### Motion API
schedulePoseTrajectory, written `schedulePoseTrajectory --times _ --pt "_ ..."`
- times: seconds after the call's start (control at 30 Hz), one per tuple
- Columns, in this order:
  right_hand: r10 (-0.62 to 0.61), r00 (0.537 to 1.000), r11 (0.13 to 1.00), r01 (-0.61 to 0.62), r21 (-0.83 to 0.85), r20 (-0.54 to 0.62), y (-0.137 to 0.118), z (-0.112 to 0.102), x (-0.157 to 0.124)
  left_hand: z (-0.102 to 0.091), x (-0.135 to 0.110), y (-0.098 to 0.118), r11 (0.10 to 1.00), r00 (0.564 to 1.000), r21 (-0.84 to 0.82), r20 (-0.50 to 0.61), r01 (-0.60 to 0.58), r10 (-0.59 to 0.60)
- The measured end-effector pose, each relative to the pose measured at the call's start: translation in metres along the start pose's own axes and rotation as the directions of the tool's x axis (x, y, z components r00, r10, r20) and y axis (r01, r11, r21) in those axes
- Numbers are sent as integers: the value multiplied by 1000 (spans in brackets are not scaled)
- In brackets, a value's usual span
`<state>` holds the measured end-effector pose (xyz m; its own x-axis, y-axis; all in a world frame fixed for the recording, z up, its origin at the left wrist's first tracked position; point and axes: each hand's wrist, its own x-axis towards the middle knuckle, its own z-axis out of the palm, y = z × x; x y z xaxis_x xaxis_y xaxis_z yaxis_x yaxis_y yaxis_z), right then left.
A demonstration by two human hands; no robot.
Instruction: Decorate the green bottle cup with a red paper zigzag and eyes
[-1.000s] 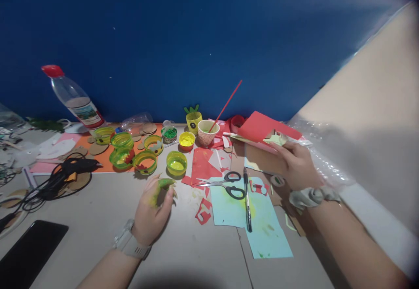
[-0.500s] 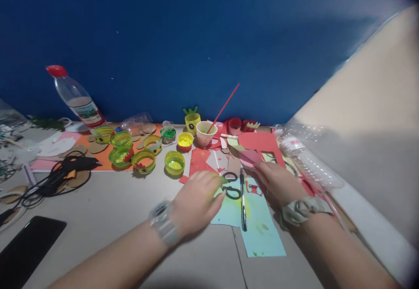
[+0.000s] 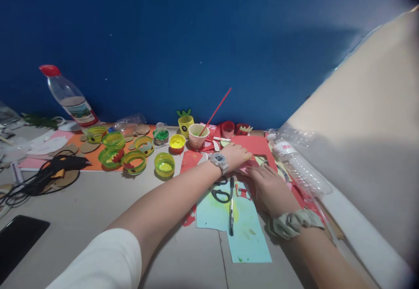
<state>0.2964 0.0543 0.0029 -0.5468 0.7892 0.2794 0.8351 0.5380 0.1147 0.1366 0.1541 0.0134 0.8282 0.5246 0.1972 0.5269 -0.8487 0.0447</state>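
Note:
My left hand [image 3: 236,156], with a clear watch on its wrist, reaches across over the pile of coloured paper. Its fingertips bend down beside my right hand, and what lies beneath them is hidden. My right hand [image 3: 273,189], a grey-green scrunchie at its wrist, has its fingers on a piece of pink paper [image 3: 241,169], seen only in part between the hands. A red sheet with a cut-out [image 3: 252,144] lies just beyond. Nearer me are black-handled scissors [image 3: 220,196], a pen [image 3: 231,212] and a light blue sheet [image 3: 250,245] with paint stains.
Several green-yellow rings and cups [image 3: 133,162] stand left, near a yellow paint pot [image 3: 177,143] and a paper cup [image 3: 198,137] with a red stick. A glue gun [image 3: 65,162] and phone [image 3: 22,245] lie far left. A plastic bottle [image 3: 303,166] lies right.
My left hand has moved forward and right, from beside the scissors to the paper pile next to my right hand. The pink paper is now mostly covered. The view has shifted slightly right.

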Motion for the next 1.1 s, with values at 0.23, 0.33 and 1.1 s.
schedulePoseTrajectory --times 0.23,0.33,1.1 --pt "-72 995 997 73 8 -67 -8 -8 -19 3 10 -4 998 999 34 20 -47 46" --pt "-115 989 993 116 -1 -94 -25 -13 -24 4 12 -6 998 998 33 23 -62 61" --pt "-216 920 794 360 489 -327 -233 12 -32 -42 -262 92 945 966 -212 119 250 -229"
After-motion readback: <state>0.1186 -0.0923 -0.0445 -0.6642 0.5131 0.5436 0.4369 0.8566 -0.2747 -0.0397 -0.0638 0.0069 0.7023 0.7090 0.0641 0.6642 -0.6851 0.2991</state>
